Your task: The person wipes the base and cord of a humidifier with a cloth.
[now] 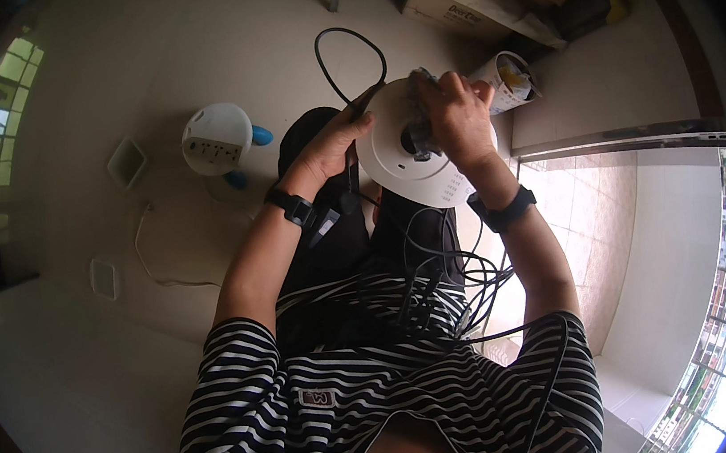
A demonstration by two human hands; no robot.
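Note:
My left hand (333, 141) grips the left rim of a white round appliance base (386, 136), which is held tilted above my knees. The base has a dark centre fitting and small printed marks near its lower edge. My right hand (461, 118) presses a crumpled dark cloth or plastic piece (420, 112) against the upper right of the base, beside the centre. A black cable (347, 30) loops out beyond my left hand. More black cable (475, 264) lies in loose coils by my lap, and one length runs up over my right sleeve.
To the left stand a small white stool (216, 119) with blue legs, a socket panel (213, 151) on its top, and two shallow trays (127, 164) on the floor. A thin white cord (145, 258) lies nearby. A rubbish bin (501, 86) and cardboard box (446, 12) are at the upper right.

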